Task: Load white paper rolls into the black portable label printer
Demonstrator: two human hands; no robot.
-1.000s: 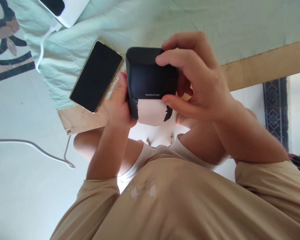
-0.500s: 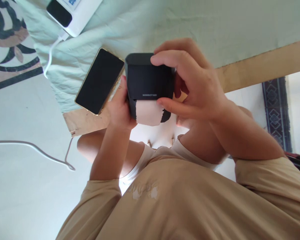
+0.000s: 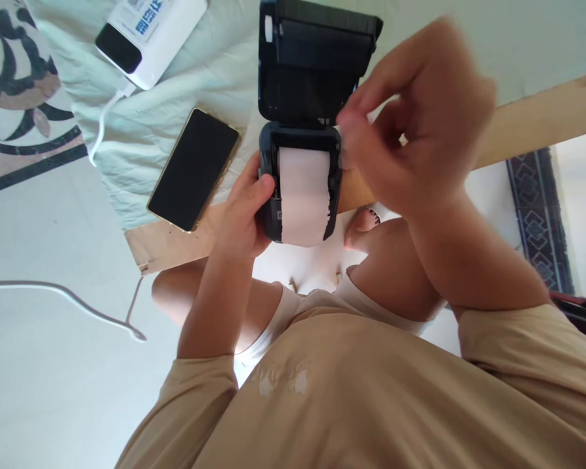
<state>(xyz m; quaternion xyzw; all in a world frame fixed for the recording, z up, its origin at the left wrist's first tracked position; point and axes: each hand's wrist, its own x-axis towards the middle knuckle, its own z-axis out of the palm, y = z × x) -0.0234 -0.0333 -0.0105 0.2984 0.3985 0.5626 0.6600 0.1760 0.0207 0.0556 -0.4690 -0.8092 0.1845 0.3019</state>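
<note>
My left hand (image 3: pixel 243 215) grips a small black label printer (image 3: pixel 273 225) from its left side, thumb on the rim. The printer's lid (image 3: pixel 315 58) stands swung up and back, away from my body. Inside the body sits a roll of white label paper (image 3: pixel 305 195), its ragged edge on the right and its end reaching over the front. Beside the printer's right edge, close to the hinge, my right hand (image 3: pixel 422 124) has thumb and forefinger pinched together. Motion blurs it, and what lies between those fingertips cannot be made out.
A dark-screened phone (image 3: pixel 195 170) lies left of the printer on the pale green cloth (image 3: pixel 444 39). Farther back is a white power bank (image 3: pixel 151 39) with a white cable (image 3: pixel 102 120) plugged in. The bare wooden table edge (image 3: pixel 527 130) runs near my knees.
The printer's lid has gone from closed to open, exposing the paper roll. My right hand has left the front and top of the printer and moved to its right side.
</note>
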